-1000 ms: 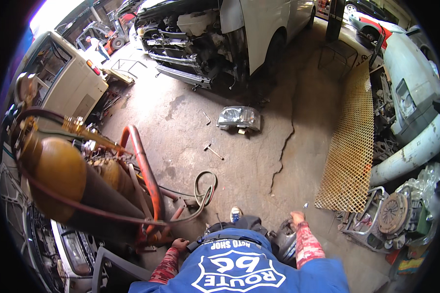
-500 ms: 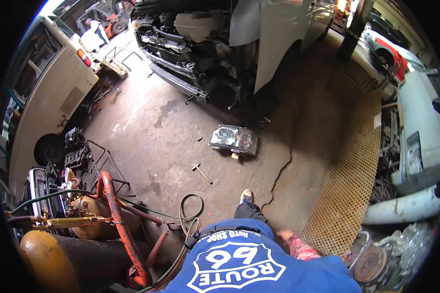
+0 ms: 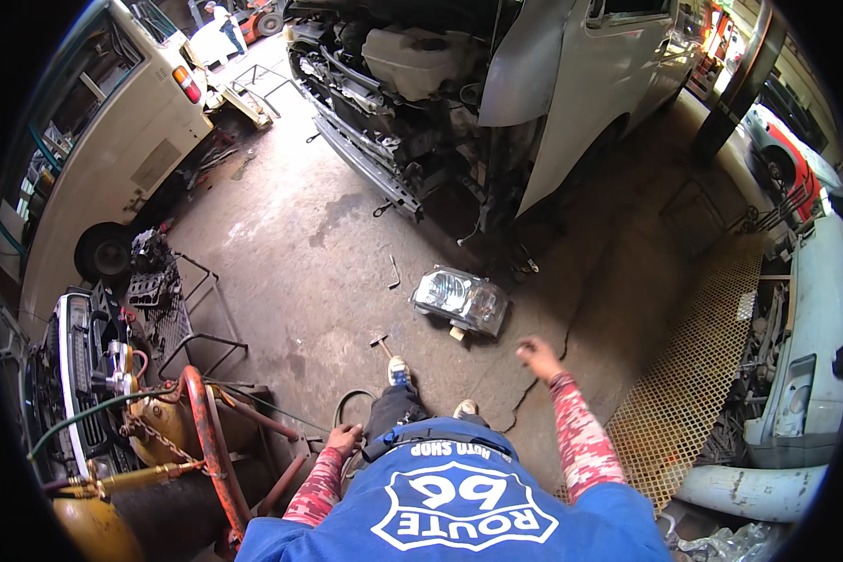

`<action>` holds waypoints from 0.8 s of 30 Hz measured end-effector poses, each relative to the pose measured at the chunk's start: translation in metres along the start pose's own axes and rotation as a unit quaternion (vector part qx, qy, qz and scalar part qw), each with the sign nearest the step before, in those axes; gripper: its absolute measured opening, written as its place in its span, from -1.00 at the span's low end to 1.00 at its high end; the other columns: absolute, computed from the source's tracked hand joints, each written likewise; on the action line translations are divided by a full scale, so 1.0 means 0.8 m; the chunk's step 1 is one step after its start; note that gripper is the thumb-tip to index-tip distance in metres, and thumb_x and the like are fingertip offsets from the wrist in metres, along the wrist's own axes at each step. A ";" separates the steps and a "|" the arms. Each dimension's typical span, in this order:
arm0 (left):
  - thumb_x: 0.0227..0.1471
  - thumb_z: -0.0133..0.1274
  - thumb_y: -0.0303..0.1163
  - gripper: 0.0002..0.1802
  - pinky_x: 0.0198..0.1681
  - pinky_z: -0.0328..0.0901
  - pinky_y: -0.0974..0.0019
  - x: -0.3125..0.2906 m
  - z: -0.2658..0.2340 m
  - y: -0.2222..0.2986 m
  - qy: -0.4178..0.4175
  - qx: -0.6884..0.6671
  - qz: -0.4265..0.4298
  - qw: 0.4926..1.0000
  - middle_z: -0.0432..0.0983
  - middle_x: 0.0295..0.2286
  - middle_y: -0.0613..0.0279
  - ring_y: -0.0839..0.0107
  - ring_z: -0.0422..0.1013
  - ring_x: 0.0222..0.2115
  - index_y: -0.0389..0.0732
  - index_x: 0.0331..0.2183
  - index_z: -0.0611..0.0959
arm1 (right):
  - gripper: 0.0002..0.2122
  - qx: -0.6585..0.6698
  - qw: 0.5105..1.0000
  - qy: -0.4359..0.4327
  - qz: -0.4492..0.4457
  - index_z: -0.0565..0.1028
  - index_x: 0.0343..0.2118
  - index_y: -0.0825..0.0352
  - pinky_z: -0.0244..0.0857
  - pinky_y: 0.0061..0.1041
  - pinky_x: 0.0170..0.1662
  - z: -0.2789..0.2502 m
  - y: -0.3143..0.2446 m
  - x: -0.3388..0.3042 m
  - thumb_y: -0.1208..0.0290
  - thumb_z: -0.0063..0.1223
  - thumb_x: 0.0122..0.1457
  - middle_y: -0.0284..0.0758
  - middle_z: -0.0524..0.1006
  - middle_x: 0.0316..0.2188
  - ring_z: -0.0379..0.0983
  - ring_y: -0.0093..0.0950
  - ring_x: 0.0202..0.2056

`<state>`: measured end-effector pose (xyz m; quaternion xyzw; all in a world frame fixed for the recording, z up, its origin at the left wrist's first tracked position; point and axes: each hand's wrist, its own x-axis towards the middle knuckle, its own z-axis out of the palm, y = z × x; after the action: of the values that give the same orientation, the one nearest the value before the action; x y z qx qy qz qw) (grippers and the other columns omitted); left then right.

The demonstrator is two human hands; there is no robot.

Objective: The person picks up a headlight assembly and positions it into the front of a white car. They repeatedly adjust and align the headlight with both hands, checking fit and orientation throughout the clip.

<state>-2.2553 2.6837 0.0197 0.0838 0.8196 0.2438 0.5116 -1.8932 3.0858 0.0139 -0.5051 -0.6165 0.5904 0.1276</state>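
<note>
My right hand (image 3: 539, 359) is out in front of me over the concrete, its fingers loosely bent and apart, with nothing visible in them. A car headlight (image 3: 460, 298) lies on the floor just ahead and to the left of that hand, not touching it. My left hand (image 3: 346, 438) hangs low beside my waist, fingers loose, and seems to hold nothing. A hammer (image 3: 378, 341) lies near my front shoe (image 3: 399, 371), which hides part of its handle. Beyond the hammer lies a thin bent metal tool (image 3: 394, 273).
A van with a stripped front (image 3: 412, 140) stands ahead. On the left are gas cylinders on an orange-framed cart (image 3: 201, 421), a loose hose (image 3: 347, 403) and a parked bus (image 3: 131, 159). Rusty metal mesh (image 3: 693, 375) and car body parts (image 3: 801, 347) line the right.
I have stepped forward, one shoe now beside the hammer. My right hand has swung forward toward the headlight, and my left hand has come into view.
</note>
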 end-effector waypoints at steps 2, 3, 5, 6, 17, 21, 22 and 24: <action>0.10 0.13 0.09 -0.33 -0.14 0.40 0.15 0.025 0.011 0.043 -0.053 0.061 0.040 0.996 0.61 -0.20 0.01 0.17 0.54 -0.21 -0.36 -0.05 0.58 | -0.64 -0.120 0.988 -0.100 0.004 0.55 -0.04 0.32 0.39 -0.34 0.02 0.050 0.015 -0.003 0.26 0.23 0.15 -0.15 0.60 -0.13 0.53 -0.31 -0.10; 0.08 0.14 0.15 -0.27 -0.04 0.39 0.12 0.042 0.009 0.059 -0.069 0.103 0.068 0.990 0.60 -0.16 -0.03 0.12 0.53 -0.14 -0.38 -0.05 0.58 | -0.64 -0.157 0.976 -0.148 0.006 0.56 -0.05 0.32 0.37 -0.31 0.07 0.073 0.023 -0.009 0.24 0.24 0.14 -0.12 0.60 -0.10 0.52 -0.27 -0.04; 0.03 0.15 0.21 -0.20 0.10 0.31 0.12 0.087 0.000 0.082 -0.111 0.221 0.101 0.964 0.55 -0.06 -0.17 0.03 0.46 0.01 -0.38 -0.04 0.60 | -0.59 -0.206 0.953 -0.212 0.060 0.59 -0.05 0.31 0.36 -0.30 0.10 0.119 0.036 -0.015 0.18 0.26 0.09 -0.05 0.60 -0.08 0.52 -0.19 -0.01; 0.04 0.14 0.19 -0.23 0.09 0.32 0.13 0.113 -0.006 0.092 -0.111 0.250 0.092 0.957 0.56 -0.07 -0.18 0.03 0.48 -0.01 -0.36 -0.04 0.61 | -0.56 -0.211 0.943 -0.245 0.082 0.59 -0.03 0.31 0.35 -0.31 0.10 0.138 0.039 -0.017 0.15 0.26 0.09 -0.04 0.61 -0.09 0.53 -0.19 -0.01; 0.03 0.15 0.17 -0.35 -0.04 0.39 0.10 0.266 -0.171 0.227 -0.184 0.472 0.114 0.855 0.62 -0.15 -0.07 0.05 0.54 -0.12 -0.23 -0.12 0.69 | -0.70 -0.352 0.912 -0.196 0.078 0.67 -0.18 0.02 0.26 -0.12 0.13 0.302 -0.039 0.011 0.07 -0.02 0.15 -0.28 0.63 -0.12 0.51 -0.17 -0.04; 0.05 0.09 0.19 -0.32 -0.07 0.41 0.09 0.291 -0.163 0.256 -0.220 0.414 0.074 0.880 0.60 -0.11 -0.10 0.03 0.53 -0.09 -0.25 -0.10 0.69 | -0.72 -0.344 0.920 -0.175 0.067 0.65 -0.21 0.10 0.34 -0.07 0.07 0.328 -0.041 0.019 0.19 -0.11 0.21 -0.24 0.62 -0.09 0.48 -0.14 0.03; 0.06 0.07 0.19 -0.33 -0.08 0.42 0.10 0.297 -0.152 0.255 -0.232 0.427 0.066 0.872 0.60 -0.13 -0.10 0.04 0.53 -0.09 -0.24 -0.10 0.69 | -0.71 -0.308 0.933 -0.166 0.083 0.65 -0.22 0.12 0.36 -0.08 0.05 0.333 -0.034 0.023 0.19 -0.13 0.21 -0.21 0.62 -0.12 0.51 -0.13 -0.01; 0.07 0.05 0.15 -0.36 -0.08 0.41 0.09 0.311 -0.130 0.259 -0.275 0.543 0.117 0.784 0.60 -0.13 -0.12 0.06 0.53 -0.09 -0.24 -0.12 0.69 | -0.70 -0.241 0.949 -0.156 0.127 0.64 -0.24 0.15 0.39 -0.08 0.01 0.342 -0.018 0.036 0.19 -0.15 0.21 -0.15 0.63 -0.17 0.55 -0.11 -0.09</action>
<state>-2.4848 2.9273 -0.0411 0.5071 0.6245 -0.2173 0.5528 -2.1192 2.9472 -0.0608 -0.4966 -0.6834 0.5068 -0.1719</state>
